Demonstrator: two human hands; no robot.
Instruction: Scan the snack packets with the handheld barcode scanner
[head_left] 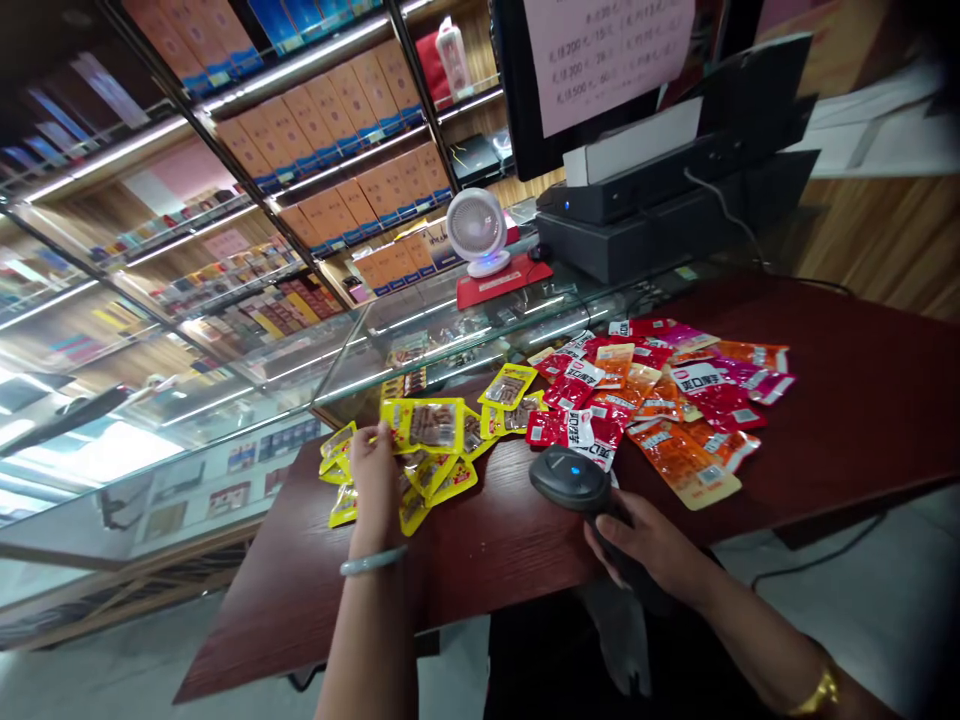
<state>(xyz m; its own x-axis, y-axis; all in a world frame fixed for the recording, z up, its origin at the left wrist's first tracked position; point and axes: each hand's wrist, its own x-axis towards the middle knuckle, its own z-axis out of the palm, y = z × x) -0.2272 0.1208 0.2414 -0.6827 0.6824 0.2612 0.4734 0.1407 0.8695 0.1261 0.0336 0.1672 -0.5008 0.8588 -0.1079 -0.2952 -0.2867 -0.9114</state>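
Observation:
My left hand [373, 470] pinches the left end of a yellow snack packet [426, 425] with a clear window that shows brown food. Under and around it lie several more yellow packets [442, 485] in a loose pile. In my right hand [637, 535] is a black barcode scanner [574, 478], its handle wrapped by my fingers and a small blue light lit on top. The scanner's head points left and forward, just short of the red snack packets [577, 430]. Orange packets [682, 460] lie mixed with the red ones on the right.
Everything rests on a dark red wooden table [517, 540]. Behind it are a glass display counter [420, 330], a small white fan [478, 230] on a red box, and a monitor [517, 100] above a black cash drawer [600, 230]. Stocked shelves [330, 120] fill the back wall.

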